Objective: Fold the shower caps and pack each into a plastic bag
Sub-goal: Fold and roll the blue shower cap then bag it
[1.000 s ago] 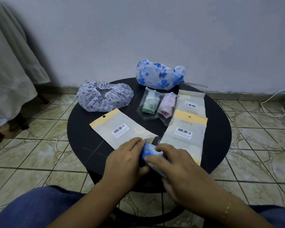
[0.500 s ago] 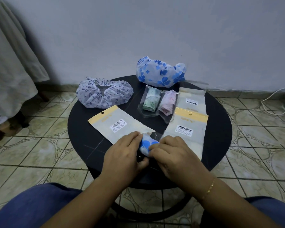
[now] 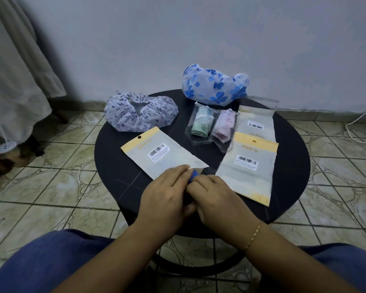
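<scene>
Both hands are bunched at the table's 6 o'clock edge, and the grip is closed on both sides: left hand (image 3: pixel 166 194) and right hand (image 3: pixel 217 199) have fingers curled round a tightly folded blue plastic shower cap (image 3: pixel 193 179), only a small blue tip poking out between them

Biggest risk imo is the fold springing open the moment one hand lets go to reach for a bag, that thin plastic looks slippery and puffy. Second risk: the work sits right over the near rim of the round black table (image 3: pixel 114 153), so a dropped roll probably goes to the tiled floor or a lap

Room-wise it's tight. The yellow-topped plastic bag with barcode label (image 3: pixel 163 154) lies at 11 o'clock from the hands, touching the left fingertips, and a second yellow-topped bag (image 3: pixel 249 168) sits just beside the right hand at 2 o'clock. A careless sweep could shove either one off

Further back, two clear bags with green and pink rolled caps (image 3: pixel 211 125) sit at 12, done already I'd guess. The lilac floral shower cap (image 3: pixel 140 112) at 10 o'clock hangs over the rim, and the white cap with blue flowers (image 3: pixel 215 86) sits at the far edge

Bare tabletop is mostly at 9 o'clock
</scene>
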